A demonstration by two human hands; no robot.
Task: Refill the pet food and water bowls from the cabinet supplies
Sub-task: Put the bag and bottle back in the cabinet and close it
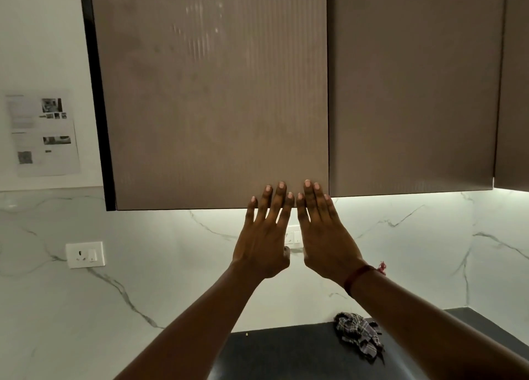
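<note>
- The cabinet door hangs shut above the dark tabletop.
- Left hand and right hand rise side by side, fingers straight, tips against the door's lower right corner, holding nothing.
- A crumpled cloth lies on the tabletop.

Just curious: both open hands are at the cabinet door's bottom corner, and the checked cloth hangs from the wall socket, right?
No: the head view shows the checked cloth lying crumpled on the counter, not hanging. The left hand and right hand are at the bottom corner of the cabinet door.
</note>
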